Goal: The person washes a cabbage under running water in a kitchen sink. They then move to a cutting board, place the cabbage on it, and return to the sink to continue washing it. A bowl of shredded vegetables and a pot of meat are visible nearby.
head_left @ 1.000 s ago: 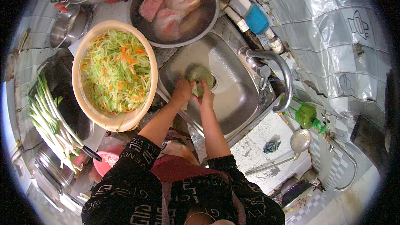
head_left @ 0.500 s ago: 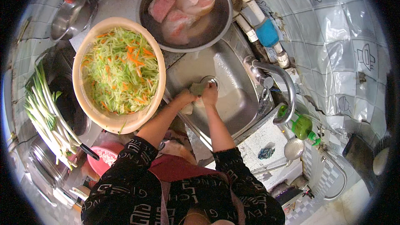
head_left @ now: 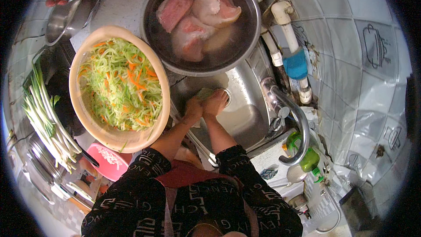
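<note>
Inside the metal sink (head_left: 245,118), my left hand (head_left: 193,107) and my right hand (head_left: 215,103) are pressed side by side over a wet greenish cloth (head_left: 204,93). Both are closed on it, though the fingertips are partly hidden. A fold of the cloth shows beyond my knuckles. The drain (head_left: 226,96) lies just right of my right hand. Over the sink's right side arches a curved metal faucet (head_left: 296,109).
A metal basin (head_left: 258,26) of water with large pieces of raw meat (head_left: 190,30) overhangs the sink's far end. To the left stand a peach basket (head_left: 75,87) of shredded vegetables (head_left: 123,87), spring onions (head_left: 48,123) and a pink bowl (head_left: 105,173). A green bottle (head_left: 309,160) stands at right.
My right hand has come in against my left, and the two now cover more of the cloth. The whole view has shifted slightly, bringing the meat basin lower in the picture.
</note>
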Demonstrator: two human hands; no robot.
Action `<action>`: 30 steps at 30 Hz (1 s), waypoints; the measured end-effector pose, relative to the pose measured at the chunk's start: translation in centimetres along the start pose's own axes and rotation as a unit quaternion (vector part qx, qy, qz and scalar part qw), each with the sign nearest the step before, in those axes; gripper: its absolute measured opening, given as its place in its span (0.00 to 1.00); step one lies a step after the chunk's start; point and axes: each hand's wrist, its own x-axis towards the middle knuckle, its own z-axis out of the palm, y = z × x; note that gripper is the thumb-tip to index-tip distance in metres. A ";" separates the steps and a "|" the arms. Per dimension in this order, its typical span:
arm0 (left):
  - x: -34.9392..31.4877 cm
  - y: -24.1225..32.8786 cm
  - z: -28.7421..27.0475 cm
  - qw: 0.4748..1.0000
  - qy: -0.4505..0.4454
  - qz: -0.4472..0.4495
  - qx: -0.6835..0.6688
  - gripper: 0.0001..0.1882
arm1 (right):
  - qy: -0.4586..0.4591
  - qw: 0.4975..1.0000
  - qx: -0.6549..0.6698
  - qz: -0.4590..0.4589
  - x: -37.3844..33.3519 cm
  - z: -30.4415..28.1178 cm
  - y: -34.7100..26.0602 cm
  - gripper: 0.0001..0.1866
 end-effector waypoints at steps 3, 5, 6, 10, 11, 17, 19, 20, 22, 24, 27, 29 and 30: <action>0.6 -0.1 -0.1 0.996 0.003 -0.086 -0.039 0.12 | -0.052 0.999 -0.008 -0.003 0.5 -1.3 -1.4 0.12; 0.8 -0.7 0.7 0.991 0.011 -0.121 -0.059 0.11 | -0.079 0.997 -0.017 -0.011 1.0 -1.6 -1.4 0.13; 0.9 -1.1 1.0 0.989 0.007 -0.128 -0.078 0.11 | -0.083 0.996 -0.022 -0.018 1.2 -1.8 -1.4 0.13; 3.1 -5.4 4.3 0.980 0.004 -0.191 -0.057 0.09 | -0.095 0.995 -0.038 -0.017 2.2 -1.9 -2.0 0.14; 3.3 -6.1 4.8 0.982 0.019 -0.177 -0.056 0.09 | -0.092 0.995 -0.021 -0.018 2.4 -1.9 -2.2 0.16; 3.2 -6.1 5.0 0.993 0.061 -0.104 -0.002 0.10 | -0.098 0.995 0.005 -0.015 3.4 -2.3 -2.8 0.23; 3.0 -5.2 4.7 0.993 0.099 -0.069 -0.011 0.10 | -0.068 0.997 -0.001 -0.036 3.4 -2.3 -2.9 0.23; 2.9 -3.9 3.9 0.992 0.092 -0.075 -0.032 0.10 | -0.085 0.996 -0.007 -0.033 3.5 -2.2 -2.8 0.24; 2.5 -1.3 1.9 0.990 0.080 -0.087 -0.071 0.10 | -0.121 0.992 -0.017 -0.025 3.7 -2.4 -2.8 0.25; 3.1 -2.5 2.2 0.994 0.018 -0.099 -0.040 0.09 | -0.153 0.988 -0.013 -0.025 4.0 -2.7 -3.1 0.25; 3.6 -3.8 3.1 0.992 0.049 -0.109 -0.040 0.09 | -0.182 0.983 -0.006 -0.023 4.1 -3.1 -3.3 0.26; 3.5 -3.1 2.9 0.991 0.069 -0.100 -0.049 0.10 | -0.178 0.984 -0.006 -0.016 4.2 -3.2 -3.4 0.27; 3.3 -2.9 2.6 0.993 0.060 -0.090 -0.050 0.11 | -0.167 0.986 -0.008 -0.011 4.2 -3.1 -3.5 0.27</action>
